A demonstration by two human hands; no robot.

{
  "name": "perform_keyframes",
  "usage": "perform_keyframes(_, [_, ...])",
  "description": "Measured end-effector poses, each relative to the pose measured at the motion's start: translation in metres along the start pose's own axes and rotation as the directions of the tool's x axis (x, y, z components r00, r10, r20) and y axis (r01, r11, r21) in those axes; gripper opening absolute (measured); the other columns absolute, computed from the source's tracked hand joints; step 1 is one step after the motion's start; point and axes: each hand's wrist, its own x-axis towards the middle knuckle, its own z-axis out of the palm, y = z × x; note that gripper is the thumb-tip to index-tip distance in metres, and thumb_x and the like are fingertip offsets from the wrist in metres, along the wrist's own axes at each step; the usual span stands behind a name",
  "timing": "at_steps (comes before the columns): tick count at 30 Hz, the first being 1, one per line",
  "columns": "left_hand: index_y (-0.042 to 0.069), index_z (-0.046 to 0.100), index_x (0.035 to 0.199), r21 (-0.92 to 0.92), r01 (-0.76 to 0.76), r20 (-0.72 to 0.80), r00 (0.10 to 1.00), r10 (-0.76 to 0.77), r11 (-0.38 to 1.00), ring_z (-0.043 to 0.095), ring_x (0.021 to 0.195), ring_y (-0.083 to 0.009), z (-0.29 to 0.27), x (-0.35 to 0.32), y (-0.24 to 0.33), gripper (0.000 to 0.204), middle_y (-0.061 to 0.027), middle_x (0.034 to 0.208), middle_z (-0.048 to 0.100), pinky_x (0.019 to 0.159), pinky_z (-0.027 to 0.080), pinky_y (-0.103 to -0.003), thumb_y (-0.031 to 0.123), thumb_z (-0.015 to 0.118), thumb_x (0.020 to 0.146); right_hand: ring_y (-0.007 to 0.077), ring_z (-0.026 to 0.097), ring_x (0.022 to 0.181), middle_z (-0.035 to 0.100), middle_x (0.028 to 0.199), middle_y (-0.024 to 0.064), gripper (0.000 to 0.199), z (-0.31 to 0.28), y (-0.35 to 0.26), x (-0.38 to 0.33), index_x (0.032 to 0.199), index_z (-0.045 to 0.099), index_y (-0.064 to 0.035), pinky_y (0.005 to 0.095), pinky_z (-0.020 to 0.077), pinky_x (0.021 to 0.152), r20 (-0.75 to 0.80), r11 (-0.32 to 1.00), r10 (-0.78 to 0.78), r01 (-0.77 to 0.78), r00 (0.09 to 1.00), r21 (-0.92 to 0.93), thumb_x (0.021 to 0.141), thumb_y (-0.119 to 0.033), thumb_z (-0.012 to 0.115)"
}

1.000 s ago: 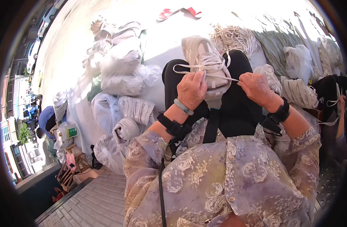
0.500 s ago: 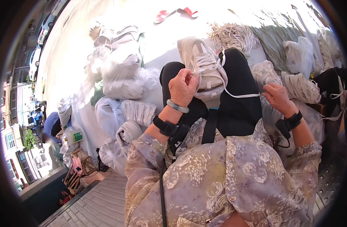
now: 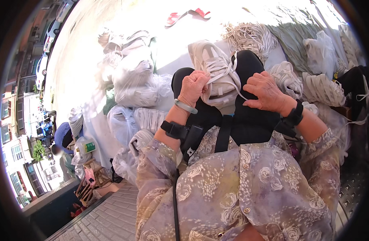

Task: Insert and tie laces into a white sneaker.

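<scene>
A beige and white sneaker (image 3: 219, 86) rests between my black-trousered knees, its toe pointing away from me. White shoelace (image 3: 221, 64) runs across its tongue, with loops standing up. My left hand (image 3: 193, 87) is closed at the shoe's left side, finger and thumb pinched on the lace. Over my right knee, my right hand (image 3: 265, 91) has its fingers curled and the thumb stretched toward the shoe. A lace strand runs from the shoe's right side to these fingertips; the hand partly hides where it ends.
Stacked pale sneakers (image 3: 324, 90) lie at my right, beside another shoe (image 3: 287, 80). A bundle of white laces (image 3: 250, 40) lies beyond my knees. Plastic-wrapped shoes (image 3: 134, 78) are piled on the left. Red-and-white sandals (image 3: 188, 17) lie farther off. A person (image 3: 64, 134) is bent over at far left.
My right hand has come in from far right to above my right knee, and the lace stretched across the knee has shortened. My left hand stays at the shoe.
</scene>
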Motion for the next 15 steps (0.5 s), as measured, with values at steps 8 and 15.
perform_keyframes(8, [0.007, 0.059, 0.071, 0.245, 0.066, -0.213, 0.977, -0.012, 0.967, 0.05, 0.059, -0.0097, 0.001, 0.009, -0.008, 0.032, -0.0012, 0.068, 0.055, 0.054, 0.04, -0.024, 0.035, 0.058, 0.087, 0.0214, 0.051, 0.072, 0.049, 0.071, 0.0044, 0.016, 0.007, 0.003, -0.002, 0.078, 0.057, -0.0119, 0.0343, 0.0339, 0.069, 0.036, 1.0, -0.009, 0.009, 0.999, -0.004, 0.07, -0.021, 0.067])
perform_keyframes(15, [0.007, 0.063, 0.076, 0.815, -0.479, 0.139, 0.707, 0.693, 0.325, 0.053, 0.091, -0.026, 0.044, -0.002, 0.016, 0.011, -0.008, 0.096, 0.06, 0.082, 0.037, -0.037, 0.018, 0.062, 0.076, 0.0317, 0.058, 0.075, 0.056, 0.082, 0.0118, 0.02, 0.02, -0.001, 0.036, 0.095, 0.055, -0.0046, 0.039, 0.0466, 0.065, -0.142, 0.943, 0.253, -0.21, 0.957, 0.259, 0.078, -0.016, 0.058])
